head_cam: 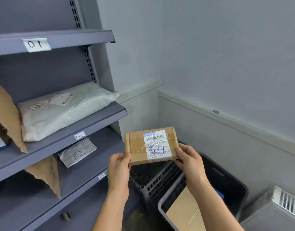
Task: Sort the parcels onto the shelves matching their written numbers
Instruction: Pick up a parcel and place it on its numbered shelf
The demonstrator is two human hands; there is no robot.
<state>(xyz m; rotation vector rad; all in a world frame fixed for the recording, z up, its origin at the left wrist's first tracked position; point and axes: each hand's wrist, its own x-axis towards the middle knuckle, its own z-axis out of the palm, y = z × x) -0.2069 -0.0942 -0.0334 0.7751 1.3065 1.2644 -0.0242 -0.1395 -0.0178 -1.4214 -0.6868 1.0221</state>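
I hold a brown cardboard parcel (151, 145) up in the air in front of me with both hands. My left hand (119, 165) pinches its near left corner, thumb on the top face. My right hand (189, 160) grips the near right corner, thumb likewise on top. Clear tape runs over the parcel. Its white shipping label carries a barcode and a blue-edged box (158, 149) with 13 handwritten inside.

The parcel hangs just to the right of the grey metal shelving, touching none of it, and above a black slatted crate (160, 177). Near the crate, towards me, stands a grey bin (161, 204) with a flat cardboard box (183, 212) inside.

The top shelf (80, 38) has a paper tag on its front edge reading 01. The middle shelf (101, 124) is tagged 12 and bears a large white plastic mailer (65, 110) lying flat, with a torn brown paper piece (6, 117) leaning at its left. The lower shelf (96, 162) is tagged 13 on its front edge. On it lies a small grey mailer (77, 152), with another torn brown paper piece (46, 174) to its left. My left hand is near the 13 tag (101, 176) but apart from it.
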